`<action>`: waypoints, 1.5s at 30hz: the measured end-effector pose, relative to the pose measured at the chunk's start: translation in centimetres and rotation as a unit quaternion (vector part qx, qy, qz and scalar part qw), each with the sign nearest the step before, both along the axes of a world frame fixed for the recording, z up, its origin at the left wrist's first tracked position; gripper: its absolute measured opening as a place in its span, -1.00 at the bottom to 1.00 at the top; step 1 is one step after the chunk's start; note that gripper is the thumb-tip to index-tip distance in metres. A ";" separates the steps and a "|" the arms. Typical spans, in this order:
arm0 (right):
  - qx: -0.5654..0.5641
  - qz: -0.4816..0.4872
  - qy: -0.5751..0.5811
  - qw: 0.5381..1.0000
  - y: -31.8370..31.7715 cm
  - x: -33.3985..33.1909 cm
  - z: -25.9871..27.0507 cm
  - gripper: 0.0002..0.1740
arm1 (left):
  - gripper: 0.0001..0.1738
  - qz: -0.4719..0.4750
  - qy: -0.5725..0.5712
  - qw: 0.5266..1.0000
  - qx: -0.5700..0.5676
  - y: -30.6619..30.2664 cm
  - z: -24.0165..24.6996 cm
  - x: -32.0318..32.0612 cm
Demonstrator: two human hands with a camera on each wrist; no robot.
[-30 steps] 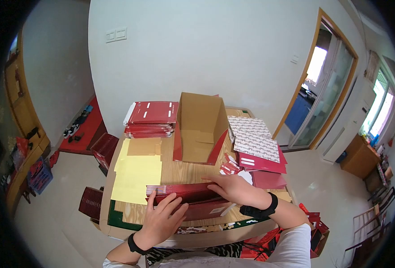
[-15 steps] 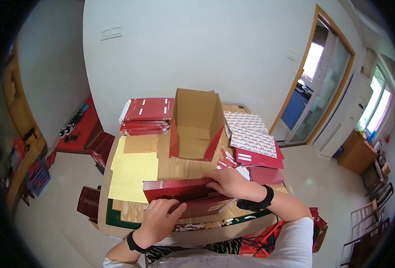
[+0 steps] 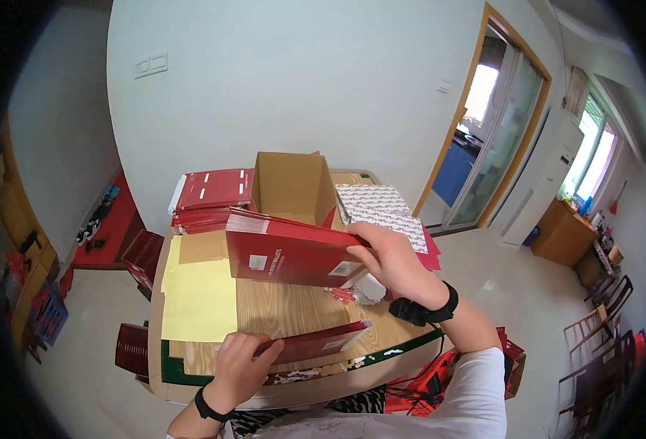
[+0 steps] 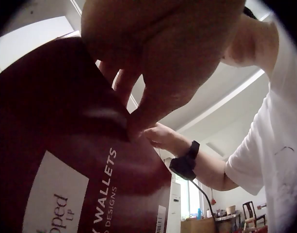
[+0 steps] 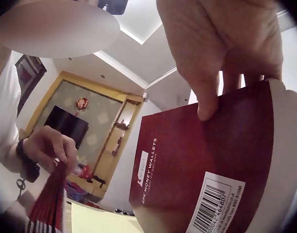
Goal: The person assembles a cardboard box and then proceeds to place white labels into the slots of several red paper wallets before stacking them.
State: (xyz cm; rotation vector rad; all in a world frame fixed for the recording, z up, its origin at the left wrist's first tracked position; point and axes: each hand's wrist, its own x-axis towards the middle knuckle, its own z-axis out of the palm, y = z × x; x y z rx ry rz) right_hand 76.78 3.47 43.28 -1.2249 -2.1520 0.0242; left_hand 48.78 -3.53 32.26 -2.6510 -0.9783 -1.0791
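Observation:
My right hand [image 3: 403,269] grips the right end of a thick bundle of red money wallets [image 3: 293,252], thumb on the near face and fingers over the top edge. The bundle is raised in front of the open cardboard box [image 3: 291,183] and hides its lower front. In the right wrist view, a barcode label [image 5: 217,204] and printed lettering show on the bundle's cover. Near the table's front edge, my left hand [image 3: 241,372] pinches the top of a second, thinner bundle of red wallets [image 3: 319,349] standing on its long edge. The left wrist view shows its lettered cover [image 4: 104,189].
Left of the box is a stack of red packs [image 3: 213,189], with yellow sheets [image 3: 200,300] in front. Patterned white sheets [image 3: 385,208] lie on the right. White and red scraps [image 3: 367,289] sit under my right hand. Small bits line the green front edge [image 3: 381,362].
My right hand has lifted the rear bundle up and forward toward the box, away from the front bundle. My left hand stays low at the front bundle. The head view has shifted right.

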 end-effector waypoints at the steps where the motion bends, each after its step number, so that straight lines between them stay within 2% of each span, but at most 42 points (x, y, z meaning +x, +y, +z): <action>1: 0.004 0.002 0.003 1.000 -0.1 0.0 0.1 -0.74 | -0.65 0.000 0.001 1.000 -0.003 -0.1 0.2 0.0; 7: -0.001 0.068 -0.023 0.997 0.0 -1.8 -2.0 -0.75 | -0.65 -0.003 0.002 1.000 -0.009 -0.1 0.6 0.2; 11: -0.077 0.111 -0.074 0.988 -0.3 -2.8 -5.1 -0.71 | -0.63 0.009 -0.011 1.000 -0.001 0.1 0.3 0.3; 14: -0.169 0.143 -0.091 0.971 -0.6 -2.9 -6.3 -0.67 | -0.48 0.072 0.038 0.995 0.049 0.1 0.4 0.0; 16: -0.250 0.189 -0.085 0.946 -0.3 -1.9 -7.2 -0.61 | -0.40 0.119 0.035 0.992 0.005 0.3 1.2 -0.4; 17: -0.272 0.182 -0.074 0.942 -0.4 -1.4 -7.1 -0.58 | -0.36 0.141 0.036 0.989 -0.017 0.4 1.5 -0.6; 18: -0.294 0.175 -0.063 0.937 -0.8 -1.3 -6.4 -0.55 | -0.21 0.132 0.039 0.989 -0.059 0.7 1.0 -1.5; 19: -0.316 0.168 -0.052 0.932 -1.0 -1.0 -5.9 -0.52 | -0.21 0.125 -0.013 0.987 -0.099 1.0 0.6 -2.3; 21: -0.273 0.198 0.035 0.941 -1.8 1.0 -6.6 -0.41 | -0.22 0.108 -0.119 0.972 -0.172 1.4 -0.4 -3.5; 22: -0.250 0.212 0.077 0.941 -2.3 1.8 -7.3 -0.35 | -0.07 0.063 -0.235 0.936 -0.254 1.6 -1.8 -4.2; 25: -0.337 0.205 0.329 0.858 -3.7 3.0 -11.1 -0.14 | 0.15 0.023 -0.403 0.885 -0.232 2.3 -4.3 -5.1; 26: -0.345 0.168 0.320 0.866 -3.7 3.1 -13.0 -0.08 | 0.30 0.018 -0.432 0.868 -0.244 2.3 -4.5 -5.5; 28: -0.338 0.170 0.336 0.863 -3.4 3.4 -17.5 -0.11 | 0.32 -0.023 -0.487 0.833 -0.261 2.9 -5.1 -4.9; 29: -0.334 0.170 0.344 0.861 -3.4 2.9 -18.0 -0.12 | 0.33 -0.044 -0.514 0.814 -0.269 3.0 -5.2 -4.5; 30: -0.325 0.161 0.348 0.865 -3.5 2.8 -17.9 -0.15 | 0.30 -0.073 -0.541 0.777 -0.313 2.7 -5.1 -3.8; 33: -0.322 0.139 0.427 0.834 -3.6 1.4 -18.3 -0.19 | 0.20 -0.072 -0.386 0.830 -0.396 2.4 -5.6 -4.0; 36: -0.317 0.114 0.457 0.823 -3.8 0.4 -16.9 -0.22 | -0.07 -0.057 -0.438 0.791 -0.424 2.2 -6.4 -3.6; 37: -0.329 0.112 0.421 0.838 -3.6 0.7 -17.4 -0.24 | -0.14 -0.054 -0.459 0.773 -0.434 2.3 -7.0 -3.6; 39: -0.354 0.107 0.346 0.862 -3.6 1.1 -18.3 -0.28 | -0.29 -0.022 -0.439 0.784 -0.438 1.9 -7.4 -3.0; 43: -0.305 0.084 0.438 0.841 -4.0 0.1 -18.1 -0.37 | -0.51 0.032 -0.452 0.781 -0.429 1.4 -6.0 -1.8; 44: -0.293 0.085 0.440 0.845 -4.3 0.1 -17.9 -0.39 | -0.54 -0.006 -0.459 0.787 -0.413 1.5 -6.3 -1.9; 45: -0.282 0.084 0.444 0.847 -4.6 0.2 -17.9 -0.41 | -0.55 0.000 -0.449 0.789 -0.419 1.5 -6.2 -1.9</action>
